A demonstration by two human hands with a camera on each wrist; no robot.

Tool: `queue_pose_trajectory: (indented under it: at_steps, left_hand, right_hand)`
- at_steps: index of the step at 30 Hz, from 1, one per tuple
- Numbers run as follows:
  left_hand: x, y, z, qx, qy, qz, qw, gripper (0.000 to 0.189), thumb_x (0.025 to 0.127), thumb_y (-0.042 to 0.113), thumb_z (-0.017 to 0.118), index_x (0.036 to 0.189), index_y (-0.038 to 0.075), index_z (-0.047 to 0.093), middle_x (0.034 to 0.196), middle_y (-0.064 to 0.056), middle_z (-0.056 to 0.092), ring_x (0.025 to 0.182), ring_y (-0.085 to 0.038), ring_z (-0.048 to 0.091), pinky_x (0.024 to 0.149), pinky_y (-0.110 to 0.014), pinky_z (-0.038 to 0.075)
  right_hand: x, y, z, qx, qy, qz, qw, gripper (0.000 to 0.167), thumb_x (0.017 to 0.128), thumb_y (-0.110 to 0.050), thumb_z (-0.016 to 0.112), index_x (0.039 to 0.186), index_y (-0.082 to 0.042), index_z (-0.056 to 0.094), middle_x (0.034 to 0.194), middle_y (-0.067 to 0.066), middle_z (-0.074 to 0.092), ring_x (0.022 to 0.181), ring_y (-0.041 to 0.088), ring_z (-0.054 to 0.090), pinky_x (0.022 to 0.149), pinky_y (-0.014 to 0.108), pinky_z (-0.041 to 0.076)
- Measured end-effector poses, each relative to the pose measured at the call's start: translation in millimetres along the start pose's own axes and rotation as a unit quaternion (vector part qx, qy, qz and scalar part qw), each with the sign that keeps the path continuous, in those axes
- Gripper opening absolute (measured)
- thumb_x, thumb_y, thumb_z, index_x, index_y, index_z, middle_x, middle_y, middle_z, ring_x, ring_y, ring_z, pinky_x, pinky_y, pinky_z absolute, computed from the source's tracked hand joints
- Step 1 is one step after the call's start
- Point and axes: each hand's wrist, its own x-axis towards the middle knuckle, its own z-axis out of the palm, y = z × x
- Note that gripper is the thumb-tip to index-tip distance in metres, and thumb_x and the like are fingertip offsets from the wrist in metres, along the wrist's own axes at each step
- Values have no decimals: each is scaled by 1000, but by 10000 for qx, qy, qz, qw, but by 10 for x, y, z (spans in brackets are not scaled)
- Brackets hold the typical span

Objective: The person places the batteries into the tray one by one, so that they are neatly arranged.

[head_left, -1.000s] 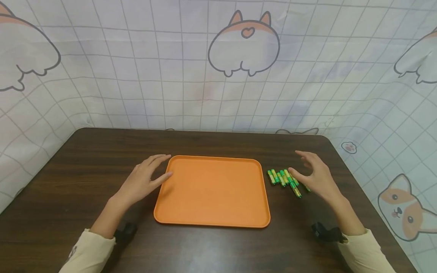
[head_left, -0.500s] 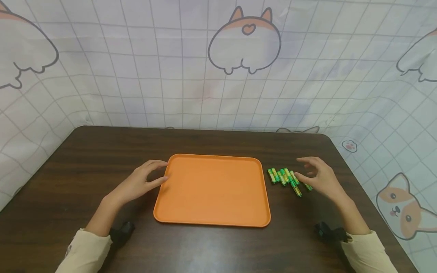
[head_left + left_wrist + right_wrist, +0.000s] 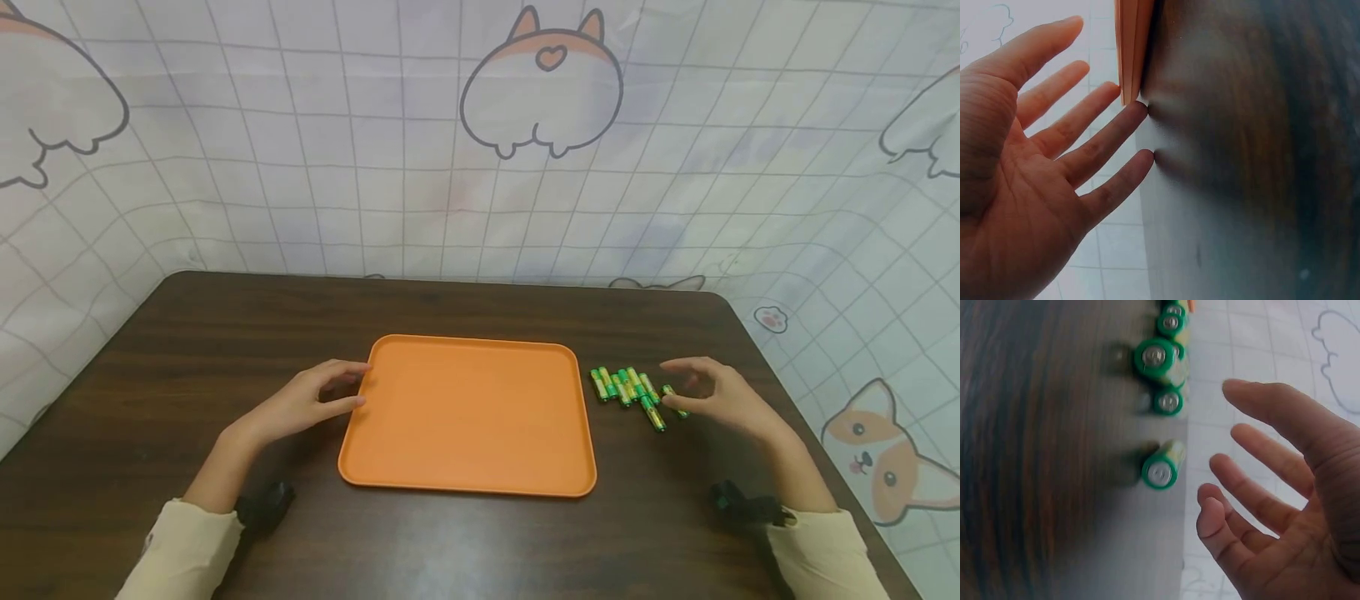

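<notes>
So the orange tray [image 3: 465,417] sits flat on the dark table [image 3: 480,546], and the green batteries [image 3: 633,383] are lying just right of it, mostly bunched side by side. One loner [image 3: 1161,472] sits a bit apart, at the end of the bunch farthest from the tray.

Left hand [image 3: 307,402] is at the tray's left edge, fingers loosely spread, thumb well apart from them. Can't tell if any fingertip actually touches the rim. Right hand [image 3: 723,402] is right of the tray past the batteries, fingers relaxed and a bit bent, thumb spread away; the wrist view shows a gap between it and the loner.

Both wrists have cream sleeves [image 3: 183,546], and a white gridded sheet [image 3: 375,142] with corgi drawings hangs behind the tray.
</notes>
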Motion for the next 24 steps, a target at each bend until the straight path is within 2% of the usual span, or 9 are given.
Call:
queue_pose_trajectory:
  at_steps: [8,14,19,24]
  left_hand:
    - [-16,-46,-5,-105,25,152,9998,56,89,24,73,138,5,52,137,-15,51,127,-38,48,104,-56,39]
    - [-28,-75,-11,-119,3,110,9999,59,88,24,75,138,4,52,138,-16,51,128,-38,47,102,-56,41]
    - [-24,-81,-12,119,-13,42,9999,59,87,28,75,136,4,54,137,-15,53,128,-37,48,103,-56,40]
    - [-22,-88,-5,231,0,20,9997,58,87,30,76,134,3,56,135,-15,54,128,-37,47,104,-56,39]
  right_hand:
    - [-37,146,-42,558,-551,52,9969,59,85,-18,77,135,1,52,101,16,57,78,15,54,65,28,46]
    - [-34,237,-22,932,-837,-244,9918,62,84,-11,77,136,6,49,109,15,57,79,12,54,65,26,50]
    - [-36,298,-20,1109,-999,-284,9884,60,85,-8,76,135,10,48,89,9,57,71,12,58,65,24,48]
    - [-24,341,-31,1241,-1067,-265,9862,58,85,-6,75,133,11,48,85,6,59,67,13,59,64,24,47]
